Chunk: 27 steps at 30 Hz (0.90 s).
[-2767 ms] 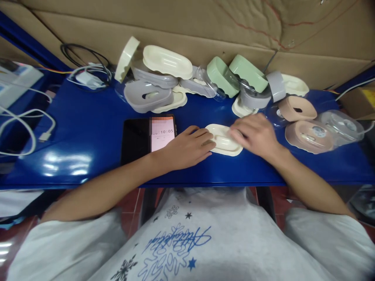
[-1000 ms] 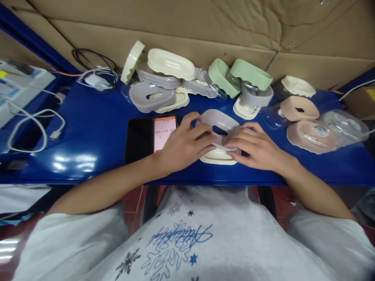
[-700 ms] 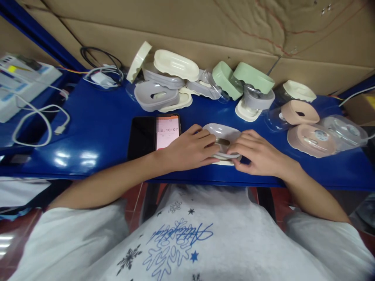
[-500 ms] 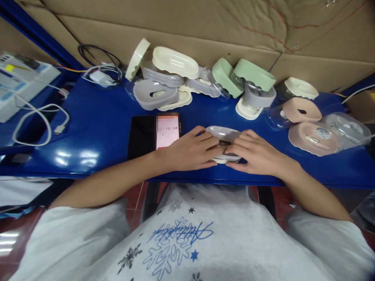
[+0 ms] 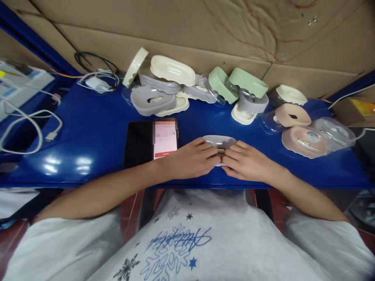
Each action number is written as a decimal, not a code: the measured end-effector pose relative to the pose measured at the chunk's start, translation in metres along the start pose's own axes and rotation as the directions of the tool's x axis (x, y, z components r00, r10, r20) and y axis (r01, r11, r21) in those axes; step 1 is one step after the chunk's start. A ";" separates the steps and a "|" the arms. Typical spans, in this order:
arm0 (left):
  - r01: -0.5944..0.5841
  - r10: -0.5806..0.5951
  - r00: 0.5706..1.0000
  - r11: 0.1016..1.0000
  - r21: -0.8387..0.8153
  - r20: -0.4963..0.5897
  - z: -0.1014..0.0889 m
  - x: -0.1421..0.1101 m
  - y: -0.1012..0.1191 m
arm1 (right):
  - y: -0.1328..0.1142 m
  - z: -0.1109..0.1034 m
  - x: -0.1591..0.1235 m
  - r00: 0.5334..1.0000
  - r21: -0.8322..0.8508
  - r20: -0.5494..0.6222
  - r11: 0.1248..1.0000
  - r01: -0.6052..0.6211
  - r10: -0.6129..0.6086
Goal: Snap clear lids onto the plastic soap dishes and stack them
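Observation:
A grey oval plastic dish (image 5: 219,140), much like a soap dish, sits low over the desk near its front edge. Its far rim and part of its inside show between my hands; the near side is mostly covered. My left hand (image 5: 197,159) is closed on the left part, fingers bent into it and thumb at the near side. From the right, my right hand (image 5: 247,160) grips the dish the same way, with its fingertips almost meeting those of the left.
A dark phone (image 5: 139,142) with a lit screen lies left of my hands on the blue desk (image 5: 88,128). Behind are cream dishes (image 5: 172,70), grey trays (image 5: 154,101), green shells (image 5: 249,82) and pink shells (image 5: 304,142). Cables (image 5: 99,80) lie at the back left.
The fingers of both hands have curled in further over the near side of the dish, and the thumbs have drawn in under it. The whole view has shifted slightly.

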<state>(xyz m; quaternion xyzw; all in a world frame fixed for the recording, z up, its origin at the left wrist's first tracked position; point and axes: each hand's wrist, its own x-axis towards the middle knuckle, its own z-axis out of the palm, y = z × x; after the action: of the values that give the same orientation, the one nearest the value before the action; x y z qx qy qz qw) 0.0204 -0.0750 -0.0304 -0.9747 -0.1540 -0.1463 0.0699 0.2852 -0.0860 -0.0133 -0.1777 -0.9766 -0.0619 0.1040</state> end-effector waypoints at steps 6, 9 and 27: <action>0.002 -0.002 1.000 0.999 -0.050 -0.007 0.000 0.000 -0.001 | 0.049 -0.009 0.009 0.961 0.095 -0.185 0.977 -0.189 0.204; 0.021 -0.023 1.000 0.994 -0.105 -0.020 -0.001 -0.002 -0.002 | 0.093 -0.016 0.022 0.893 -0.211 -0.249 0.879 -0.428 0.376; 0.131 -0.174 0.984 0.844 -0.520 -0.035 -0.008 -0.010 -0.019 | 0.146 -0.024 0.043 0.875 -0.525 0.175 0.794 -0.305 0.451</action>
<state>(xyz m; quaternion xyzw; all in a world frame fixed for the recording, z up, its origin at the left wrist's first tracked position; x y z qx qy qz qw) 0.0033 -0.0616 -0.0238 -0.9356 -0.1834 -0.2266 -0.1991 0.3026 0.0604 0.0321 -0.3985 -0.8779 -0.2539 -0.0780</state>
